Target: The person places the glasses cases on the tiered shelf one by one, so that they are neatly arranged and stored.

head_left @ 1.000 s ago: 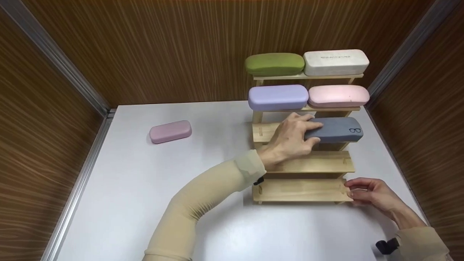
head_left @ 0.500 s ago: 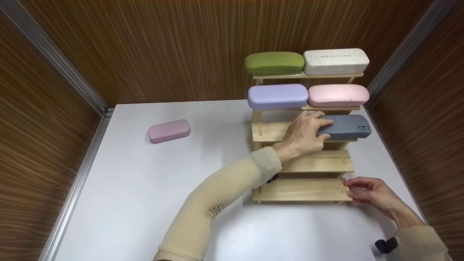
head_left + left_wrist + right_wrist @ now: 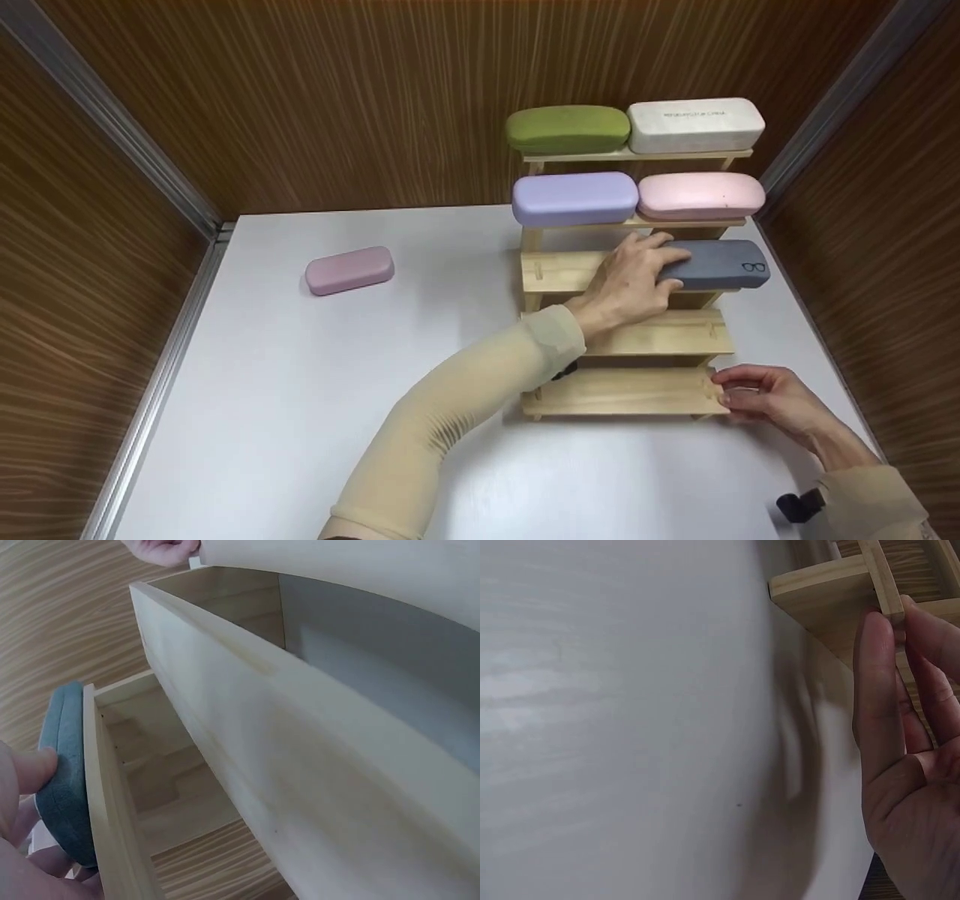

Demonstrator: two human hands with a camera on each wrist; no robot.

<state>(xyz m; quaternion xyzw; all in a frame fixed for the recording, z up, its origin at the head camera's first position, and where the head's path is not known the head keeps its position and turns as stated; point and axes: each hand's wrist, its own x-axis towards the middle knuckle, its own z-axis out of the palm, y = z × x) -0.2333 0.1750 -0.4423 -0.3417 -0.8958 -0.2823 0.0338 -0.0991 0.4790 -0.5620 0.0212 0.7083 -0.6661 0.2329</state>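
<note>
My left hand (image 3: pixel 630 276) grips the left end of a blue-grey glasses case (image 3: pixel 716 262) on the right part of the rack's middle step. The case has a small glasses print and juts a little past the step's right end. In the left wrist view, thumb and fingers close round the same case (image 3: pixel 64 772), which sits against the step's wooden edge. My right hand (image 3: pixel 780 405) pinches the right end of the lowest step of the wooden rack (image 3: pixel 622 391). The right wrist view shows thumb and fingers on either side of the rack's wood (image 3: pixel 881 585).
Green (image 3: pixel 568 129) and white (image 3: pixel 697 126) glasses cases stand on the top step. Lavender (image 3: pixel 576 199) and light pink (image 3: pixel 701 196) cases fill the step below. A mauve case (image 3: pixel 349 270) lies on the white table (image 3: pixel 262 390) at the left. Wood-grain walls (image 3: pixel 360 105) enclose the table.
My left hand has slid the blue-grey glasses case to the right along the middle step, mostly in the first half second. My right hand has stayed at the lowest step.
</note>
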